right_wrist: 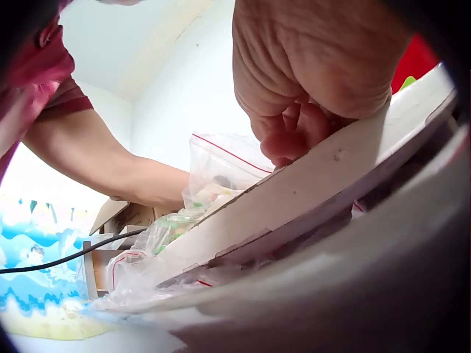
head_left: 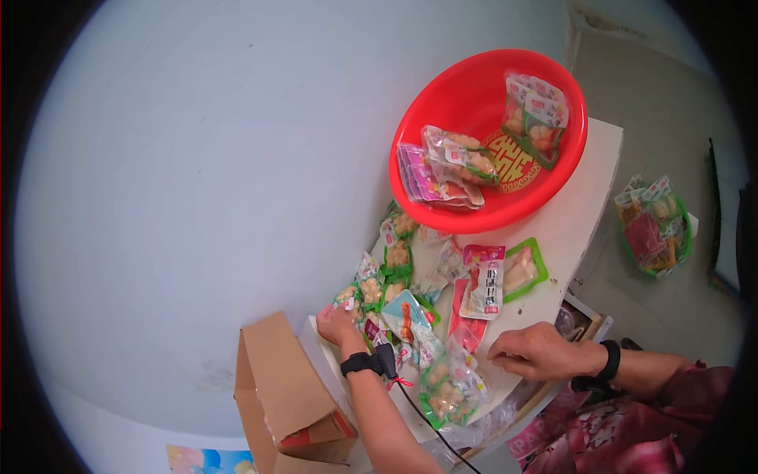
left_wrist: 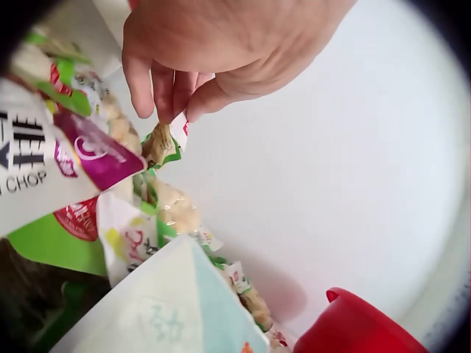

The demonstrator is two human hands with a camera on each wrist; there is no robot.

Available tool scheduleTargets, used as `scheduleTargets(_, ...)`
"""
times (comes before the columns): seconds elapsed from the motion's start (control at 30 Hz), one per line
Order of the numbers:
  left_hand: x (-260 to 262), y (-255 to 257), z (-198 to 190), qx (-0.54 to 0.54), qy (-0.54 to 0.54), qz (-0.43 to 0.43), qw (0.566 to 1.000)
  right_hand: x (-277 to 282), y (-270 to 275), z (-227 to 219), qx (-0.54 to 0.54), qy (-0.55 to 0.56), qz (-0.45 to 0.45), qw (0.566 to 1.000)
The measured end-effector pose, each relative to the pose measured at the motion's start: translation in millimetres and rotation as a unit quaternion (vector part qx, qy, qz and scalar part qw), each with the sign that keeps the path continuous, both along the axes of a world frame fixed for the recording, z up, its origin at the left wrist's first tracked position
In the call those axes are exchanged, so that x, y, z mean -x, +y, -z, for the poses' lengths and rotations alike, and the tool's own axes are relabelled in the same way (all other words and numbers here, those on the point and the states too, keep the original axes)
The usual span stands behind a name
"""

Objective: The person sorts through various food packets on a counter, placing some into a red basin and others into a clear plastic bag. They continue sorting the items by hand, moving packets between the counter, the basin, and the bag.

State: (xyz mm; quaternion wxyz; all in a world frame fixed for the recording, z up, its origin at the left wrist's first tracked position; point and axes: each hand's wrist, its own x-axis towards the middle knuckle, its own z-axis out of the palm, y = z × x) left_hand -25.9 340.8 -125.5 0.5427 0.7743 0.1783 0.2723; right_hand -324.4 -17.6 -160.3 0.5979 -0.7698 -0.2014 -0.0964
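Note:
At the wall side of the white table (head_left: 594,170), the left hand (head_left: 339,324) pinches the top of a small green-edged food packet (left_wrist: 163,147) between thumb and fingers, seen best in the left wrist view. Around it lie many bagged snacks, among them a blue-and-white packet (head_left: 405,314) and a purple-and-white packet (left_wrist: 96,151). My right hand (head_left: 545,351) rests at the table's near edge, fingers loosely curled, holding nothing visible. Left of it are a clear bag of pale pieces (head_left: 450,395) and a red-and-white packet (head_left: 482,283).
A red basin (head_left: 489,217) holding several packets stands at the table's far end. An open cardboard box (head_left: 288,379) is at the left. A black cable (head_left: 426,419) runs from the left wrist. Below the edge is an open drawer (head_left: 588,324); a filled green basket (head_left: 659,229) stands on the floor.

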Motion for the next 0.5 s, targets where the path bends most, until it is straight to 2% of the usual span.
scheduleTargets(0.13, 42.4, -29.2, -50.6, 0.054, -0.031, 0.050, 0.997, 0.6, 0.7, 0.6, -0.011, 0.001, -0.003, 1.000)
scheduleTargets(0.23, 70.9, -38.4, -76.5, 0.048, -0.073, 0.096, 0.992, 0.9, -1.3, 2.2, -0.048, 0.004, -0.017, 0.999)
scheduleTargets(0.3, 108.6, -57.2, -99.7, 0.081, -0.100, 0.138, 0.982, -0.4, -2.6, 7.1, -0.073, -0.005, -0.031, 0.997)
scheduleTargets(0.33, 128.3, -66.9, -110.2, 0.098, -0.113, 0.161, 0.976, -1.4, -5.4, 3.0, -0.128, 0.065, -0.056, 0.988)
scheduleTargets(0.4, 169.9, -75.0, -119.7, 0.122, -0.137, 0.268, 0.946, 2.6, -11.9, -8.9, -0.231, 0.208, -0.101, 0.945)
scheduleTargets(0.43, 187.8, -77.1, -123.5, 0.133, -0.149, 0.319, 0.926, 0.8, -11.8, -8.6, -0.290, 0.207, -0.096, 0.929)
scheduleTargets(0.5, 220.9, -82.3, -129.4, 0.094, -0.098, 0.399, 0.907, 4.1, -18.4, -15.2, -0.284, 0.185, -0.060, 0.939)
